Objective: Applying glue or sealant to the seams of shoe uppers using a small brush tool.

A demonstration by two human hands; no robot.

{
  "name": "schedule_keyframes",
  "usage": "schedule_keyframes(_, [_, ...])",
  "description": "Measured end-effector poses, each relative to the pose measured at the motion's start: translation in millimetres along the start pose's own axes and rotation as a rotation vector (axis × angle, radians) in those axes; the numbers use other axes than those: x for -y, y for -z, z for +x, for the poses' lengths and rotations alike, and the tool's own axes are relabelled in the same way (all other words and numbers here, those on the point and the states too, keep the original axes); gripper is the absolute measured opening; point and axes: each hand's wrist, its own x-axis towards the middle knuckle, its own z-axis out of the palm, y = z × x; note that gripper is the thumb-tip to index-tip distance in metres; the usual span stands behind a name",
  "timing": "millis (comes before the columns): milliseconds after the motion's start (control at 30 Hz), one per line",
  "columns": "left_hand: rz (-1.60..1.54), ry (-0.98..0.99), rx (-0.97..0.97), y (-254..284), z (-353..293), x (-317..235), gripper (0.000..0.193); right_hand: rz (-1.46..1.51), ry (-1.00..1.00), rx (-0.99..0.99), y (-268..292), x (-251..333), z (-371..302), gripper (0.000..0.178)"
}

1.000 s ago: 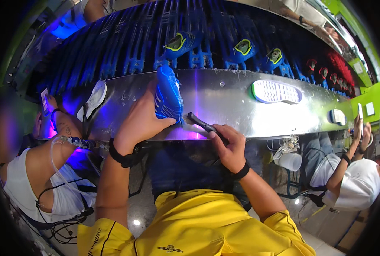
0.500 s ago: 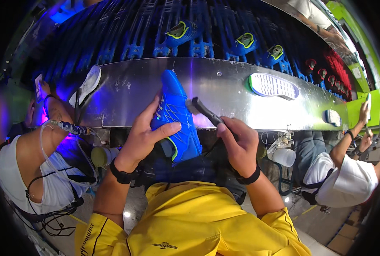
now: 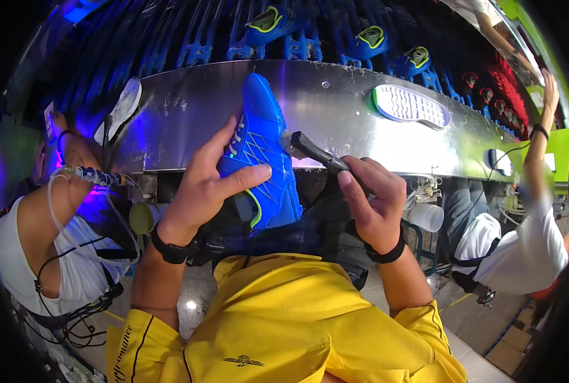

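Observation:
My left hand [image 3: 213, 182] is closed around a blue shoe upper [image 3: 265, 143] with a yellow-green collar edge, its toe pointing away from me. The thumb lies across the laced side, and the other fingers pass behind it. In my right hand [image 3: 375, 195] is a black-handled brush [image 3: 315, 152], pinched between thumb and fingers. Its bristle end meets the shoe's lower right side, near the middle of its length. No sole shows on this upper.
A metal ledge [image 3: 188, 105] runs across in front of me, with a white shoe sole [image 3: 413, 106] on it to the right. Beyond, several blue uppers [image 3: 273, 24] ride a slatted conveyor. Co-workers sit on both sides, a white sole [image 3: 126, 102] near the left one.
The brush has shifted slightly right and its handle lies flatter, with my right hand moved along. The shoe sits a little higher in the view. The right co-worker's arm has risen.

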Motion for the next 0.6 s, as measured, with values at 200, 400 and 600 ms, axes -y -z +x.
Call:
schedule_keyframes(200, [-0.060, 0.019, -0.036, 1, 2, 0, 0.073, -0.007, 0.016, 0.104, 11, -3, -3, 0.021])
schedule_keyframes(400, [-0.089, 0.034, -0.069, 2, 7, -4, 0.068, 0.055, -0.032, 0.165, 19, -1, -2, 0.022])
schedule_keyframes(600, [-0.117, 0.051, -0.116, 0, 11, -6, 0.065, 0.122, -0.105, 0.203, 28, -10, -4, 0.023])
